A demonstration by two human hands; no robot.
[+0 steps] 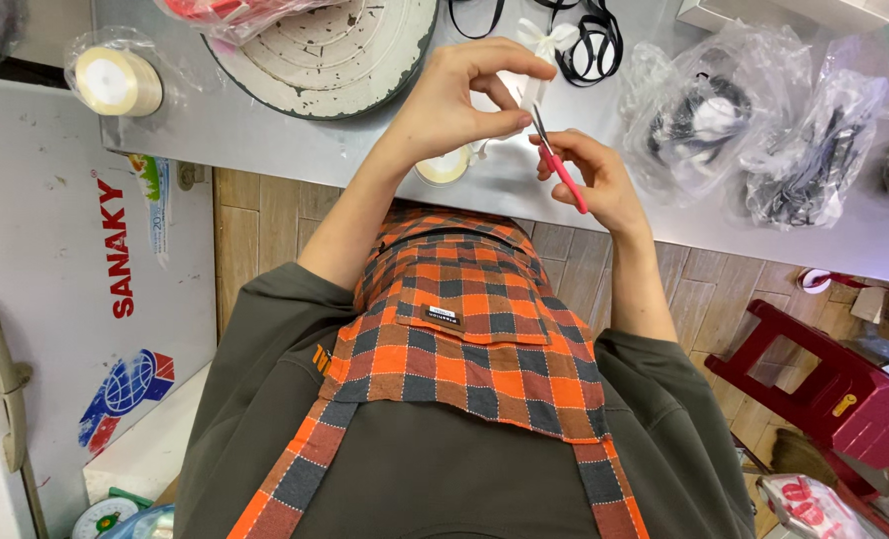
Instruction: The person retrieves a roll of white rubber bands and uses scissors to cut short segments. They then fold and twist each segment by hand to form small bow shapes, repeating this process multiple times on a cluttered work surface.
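My left hand [464,95] is raised over the steel table [265,135] and pinches a small white ribbon bow [547,38] by its hanging tail [532,98]. My right hand [594,178] grips small red-handled scissors [556,160], whose blades point up and touch the ribbon tail just below my left fingers. A small roll of pale ribbon [444,168] lies on the table under my left wrist.
A round white turntable [335,50] sits at the back left, near a cream ribbon roll in plastic [115,80]. Black ribbon loops [592,45] and clear bags of dark items [709,115] lie to the right. A white freezer [65,260] stands left, a red stool [829,389] right.
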